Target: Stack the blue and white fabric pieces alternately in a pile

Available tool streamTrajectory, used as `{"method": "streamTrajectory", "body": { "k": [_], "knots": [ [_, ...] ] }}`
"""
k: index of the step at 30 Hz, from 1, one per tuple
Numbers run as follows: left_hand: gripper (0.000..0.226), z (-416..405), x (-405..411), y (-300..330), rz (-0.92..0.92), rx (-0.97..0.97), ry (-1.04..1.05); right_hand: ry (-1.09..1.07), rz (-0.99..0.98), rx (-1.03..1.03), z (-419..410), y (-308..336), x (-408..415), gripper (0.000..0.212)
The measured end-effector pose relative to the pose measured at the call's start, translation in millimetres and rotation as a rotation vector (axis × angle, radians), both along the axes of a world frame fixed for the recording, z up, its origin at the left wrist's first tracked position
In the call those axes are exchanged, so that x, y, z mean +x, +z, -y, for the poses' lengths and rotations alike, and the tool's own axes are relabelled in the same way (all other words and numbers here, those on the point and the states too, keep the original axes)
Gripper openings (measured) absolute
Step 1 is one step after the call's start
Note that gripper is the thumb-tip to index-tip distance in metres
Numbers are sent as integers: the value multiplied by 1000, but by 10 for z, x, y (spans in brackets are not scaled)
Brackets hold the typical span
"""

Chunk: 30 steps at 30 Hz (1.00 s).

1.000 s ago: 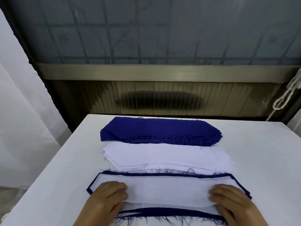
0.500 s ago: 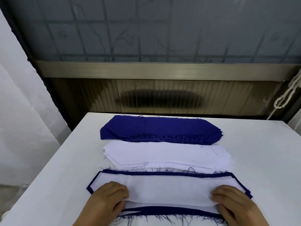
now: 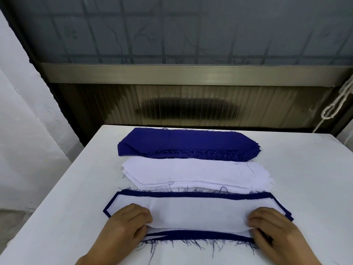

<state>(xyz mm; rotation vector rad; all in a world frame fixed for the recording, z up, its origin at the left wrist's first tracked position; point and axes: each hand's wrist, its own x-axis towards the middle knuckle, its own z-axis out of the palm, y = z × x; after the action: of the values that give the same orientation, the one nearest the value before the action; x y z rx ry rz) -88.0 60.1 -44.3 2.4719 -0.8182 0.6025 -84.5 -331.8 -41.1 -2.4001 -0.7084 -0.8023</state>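
On the white table lie three piles. A stack of blue fabric pieces [image 3: 188,143] lies farthest from me. In front of it sits a stack of white fabric pieces [image 3: 194,174]. Nearest me is the mixed pile [image 3: 198,211], with a white piece on top and frayed blue edges showing around it. My left hand [image 3: 124,226] grips the white top piece at its left end, thumb under its lifted near edge. At the right end my right hand [image 3: 275,228] holds the same piece.
The white table [image 3: 305,188] has its far edge just behind the blue stack and its left edge [image 3: 57,197] running diagonally toward me. Behind stands a window with a metal sill [image 3: 191,75]. A white rope [image 3: 336,106] hangs at the right.
Both hands stay on the ends of the white top piece; its near edge stays slightly lifted. The view has tilted a little. The two far stacks have not moved.
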Motion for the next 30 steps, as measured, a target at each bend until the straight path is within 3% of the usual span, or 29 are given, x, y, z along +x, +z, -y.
{"method": "streamTrajectory", "body": {
  "k": [3, 8, 12, 15, 25, 28, 30],
  "knots": [
    [5, -1, -42, 60, -92, -7, -27, -23, -14, -12, 10, 26, -11, 46],
    [11, 84, -7, 185, -239, 11, -16, -8, -41, -67, -149, 131, 25, 44],
    [7, 215, 136, 212, -274, 49, 45, -15, -200, -124, -370, 191, 124, 5],
    [17, 191, 176, 209, -292, 67, 127, -100, -342, -145, -340, 155, 185, 19],
    [28, -206, 351, 248, -179, 91, 393, -399, -406, -198, 55, 272, 338, 30],
    [8, -44, 594, 312, -49, 42, 370, -373, -377, -133, 33, 375, 582, 20],
    [14, 113, 820, 377, 33, 50, 346, -354, -331, -118, -24, 412, 830, 15]
  ]
}}
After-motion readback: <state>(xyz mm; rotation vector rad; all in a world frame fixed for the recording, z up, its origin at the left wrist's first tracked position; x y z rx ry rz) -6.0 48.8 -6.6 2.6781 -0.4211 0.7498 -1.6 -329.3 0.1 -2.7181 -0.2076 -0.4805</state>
